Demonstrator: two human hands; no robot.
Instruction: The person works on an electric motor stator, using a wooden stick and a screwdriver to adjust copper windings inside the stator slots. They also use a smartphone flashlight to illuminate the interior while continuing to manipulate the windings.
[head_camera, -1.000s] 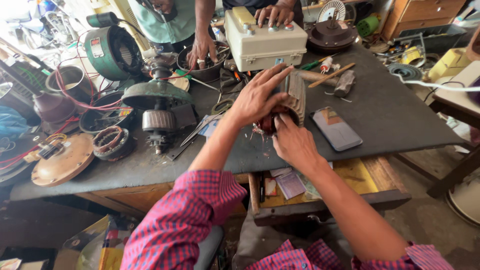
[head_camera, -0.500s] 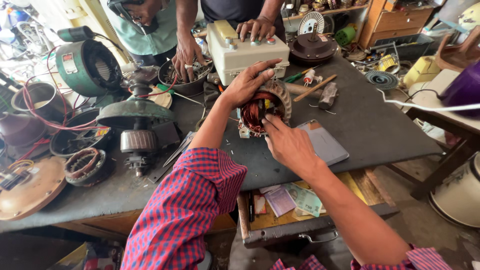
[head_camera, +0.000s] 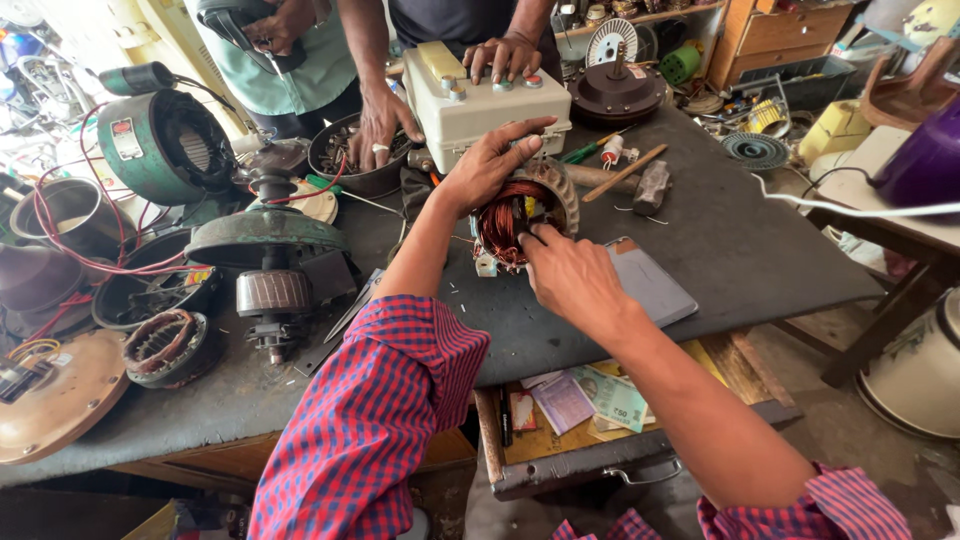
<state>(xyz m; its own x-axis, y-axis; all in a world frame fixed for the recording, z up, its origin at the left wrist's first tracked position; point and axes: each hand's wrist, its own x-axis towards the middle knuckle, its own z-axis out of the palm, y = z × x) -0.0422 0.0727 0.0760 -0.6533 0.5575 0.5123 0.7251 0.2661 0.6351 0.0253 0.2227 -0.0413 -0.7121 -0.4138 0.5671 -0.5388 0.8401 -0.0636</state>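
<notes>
Over on the far left, a brown metal cover plate (head_camera: 60, 395) lies flat on the dark workbench (head_camera: 760, 250), and just beside it sits a small wound stator (head_camera: 165, 345). Up behind those, a green motor housing (head_camera: 160, 145) stands on its side, red wires looping out of it. Moving along, a grey-green fan motor with its rotor (head_camera: 270, 255) rests upright near the bench's front edge.

Now to the centre: the left hand (head_camera: 490, 165) comes in over a round stator with copper windings (head_camera: 525, 215), fingers spread and curled around its upper rim, steadying it on edge on the bench. The right hand (head_camera: 570, 275) meets it from below, forefinger stretched out and pressing into the copper coils, the other fingers loosely bent; it holds nothing that I can see.

Just behind, another person's hand (head_camera: 510, 55) rests flat on a cream control box (head_camera: 480, 105), and a second such hand (head_camera: 380, 125) leans on a dark bowl-shaped housing (head_camera: 350, 160).

To the right, a grey slab-like case (head_camera: 650, 285) lies flat beside the right wrist, a wooden-handled hammer (head_camera: 635, 175) further back. Below the bench edge, an open drawer (head_camera: 580, 470) shows banknotes and papers.
</notes>
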